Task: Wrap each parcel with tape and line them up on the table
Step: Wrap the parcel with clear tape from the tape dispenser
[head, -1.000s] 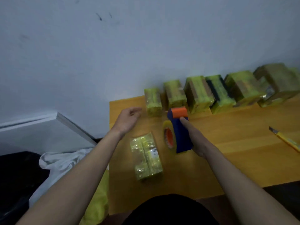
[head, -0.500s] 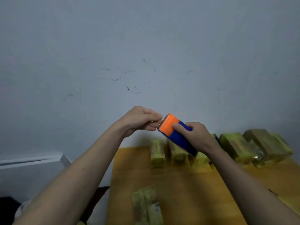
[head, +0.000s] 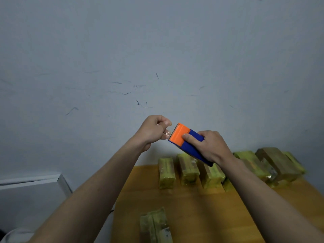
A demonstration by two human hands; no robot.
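Observation:
My right hand (head: pixel 208 146) grips a blue and orange tape dispenser (head: pixel 185 139), raised in front of the wall, its toothed orange end pointing left. My left hand (head: pixel 154 130) is just left of that end and pinches the clear tape end (head: pixel 167 133) at the cutter. Below, a row of several yellow-taped parcels (head: pixel 187 168) stands along the wall on the wooden table (head: pixel 201 207). One parcel (head: pixel 155 225) lies alone near the table's front, under my arms.
A grey-white wall fills most of the view. A white ledge (head: pixel 31 181) runs at the lower left beside the table, with pale cloth (head: pixel 10 235) in the corner. The table's left edge lies under my left forearm.
Both hands rose from the table, the right one carrying the dispenser. My left hand came to the dispenser's orange end and now pinches the tape there. The view tilted up toward the wall.

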